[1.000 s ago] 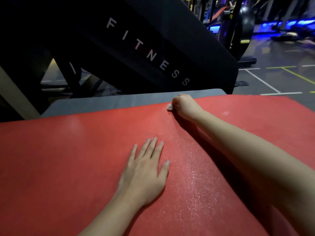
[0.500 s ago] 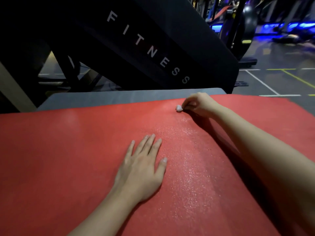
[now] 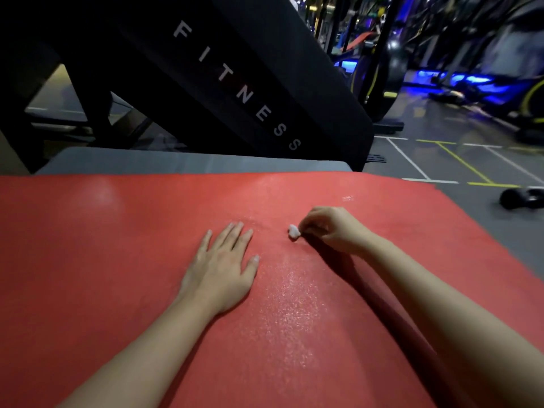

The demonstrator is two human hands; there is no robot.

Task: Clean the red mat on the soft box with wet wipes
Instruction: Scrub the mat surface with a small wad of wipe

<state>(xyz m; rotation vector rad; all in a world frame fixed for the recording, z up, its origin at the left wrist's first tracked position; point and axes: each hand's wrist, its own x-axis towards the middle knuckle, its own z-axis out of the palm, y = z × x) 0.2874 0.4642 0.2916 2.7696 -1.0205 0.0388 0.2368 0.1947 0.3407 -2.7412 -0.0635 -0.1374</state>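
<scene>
The red mat fills the lower view, a flat sheet with a fine pebbled grain. It lies on the soft box, whose smooth grey top shows as a strip past the mat's far edge.

The left hand rests palm down on the mat with its 4 fingers straight and close together and the thumb held out to the side, gripping nothing. Just right of that thumb a wet streak glistens on the grain, running from the gap between the 2 hands back toward the person.

The right hand has its fingers curled, and the fingertips pinch a wet wipe. The wipe is a small white crumpled wad held down at the mat's surface. It pokes out to the left of the pinching fingertips, near the left hand's fingertips but apart from them.

Beyond the right knuckles sits a tiny pale speck, perhaps a shred of wipe, too small to tell.

Past the fingertips of both hands a black slanted panel rises, matte, with pale letters reading FITNESS. Off the mat, to the right of the right hand, the dark floor carries white and yellow lines, and a dark rounded dumbbell lies on it
</scene>
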